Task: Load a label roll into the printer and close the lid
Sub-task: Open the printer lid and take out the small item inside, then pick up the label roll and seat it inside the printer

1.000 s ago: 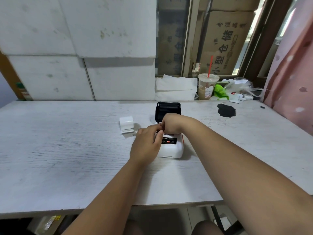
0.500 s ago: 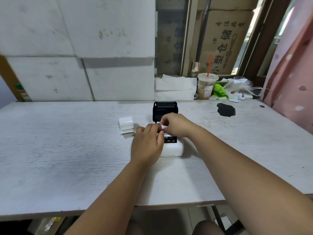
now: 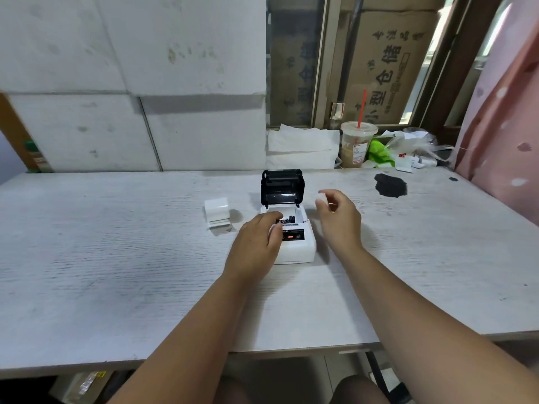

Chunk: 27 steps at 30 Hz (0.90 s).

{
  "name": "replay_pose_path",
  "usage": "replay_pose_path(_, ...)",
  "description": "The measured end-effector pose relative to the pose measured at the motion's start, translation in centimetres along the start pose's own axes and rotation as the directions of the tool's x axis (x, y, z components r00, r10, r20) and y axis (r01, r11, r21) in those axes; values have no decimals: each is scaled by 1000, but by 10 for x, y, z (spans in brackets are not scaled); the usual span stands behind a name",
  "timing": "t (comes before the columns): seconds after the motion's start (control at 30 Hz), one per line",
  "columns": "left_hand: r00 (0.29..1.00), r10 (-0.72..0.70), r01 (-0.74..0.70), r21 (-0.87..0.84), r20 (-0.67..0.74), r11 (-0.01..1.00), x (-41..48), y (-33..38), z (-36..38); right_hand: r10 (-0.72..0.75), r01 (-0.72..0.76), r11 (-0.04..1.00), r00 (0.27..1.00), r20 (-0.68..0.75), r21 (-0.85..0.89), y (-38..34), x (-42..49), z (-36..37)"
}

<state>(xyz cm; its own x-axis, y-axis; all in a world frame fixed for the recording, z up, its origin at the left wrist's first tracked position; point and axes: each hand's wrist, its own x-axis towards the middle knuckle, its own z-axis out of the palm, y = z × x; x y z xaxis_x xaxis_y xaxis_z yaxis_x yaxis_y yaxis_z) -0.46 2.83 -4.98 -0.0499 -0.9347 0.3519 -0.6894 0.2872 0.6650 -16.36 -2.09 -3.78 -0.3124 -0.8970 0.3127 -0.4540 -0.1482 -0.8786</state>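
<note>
A small white label printer (image 3: 300, 249) stands mid-table with its black lid (image 3: 282, 186) hinged up and open toward the wall. My left hand (image 3: 256, 246) grips the printer's left front corner, fingers curled over the edge of the open roll bay. My right hand (image 3: 339, 223) is raised just right of the printer and pinches a small white piece (image 3: 321, 197) between thumb and fingers. A white label roll (image 3: 217, 212) lies on the table (image 3: 116, 258) left of the printer, apart from both hands.
At the back right stand a plastic cup with a red straw (image 3: 357, 144), folded white paper (image 3: 302, 147) and plastic bags (image 3: 408, 150). A black stain (image 3: 390, 185) marks the table. A pink curtain (image 3: 501, 126) hangs at the right.
My right hand has pulled out of the printer's open bay and moved right, holding the small white piece. The left hand stays on the printer.
</note>
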Motion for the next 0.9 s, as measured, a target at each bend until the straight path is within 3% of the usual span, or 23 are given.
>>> replay_pose_path(0.23, 1000, -6, 7, -36, 24, 999, -3, 2, -2, -44, 91, 922, 990, 131, -377, 23, 0, -2)
replay_pose_path(0.33, 1000, 20, -20, -31, 12, 999, -3, 2, -1, -46, 115, 891, 985, 165, -440, 22, -1, 0)
replay_pose_path(0.53, 997, 79, -79, -21, 0, 997, -1, -1, -1, -41, 110, 893, 985, 165, -435, 20, -3, 0)
replay_pose_path(0.73, 999, 40, -41, -82, -9, 996, -2, -3, 0, -31, 61, 941, 995, 95, -332, 20, -3, -3)
replay_pose_path(0.8, 996, 11, -19, -86, -85, 996, -3, -2, -1, -19, 31, 965, 999, 47, -260, 19, -4, -6)
replay_pose_path(0.9, 944, -10, 24, 38, -330, 999, 0, -7, -6, -36, 39, 978, 999, 17, -207, 19, -6, -8)
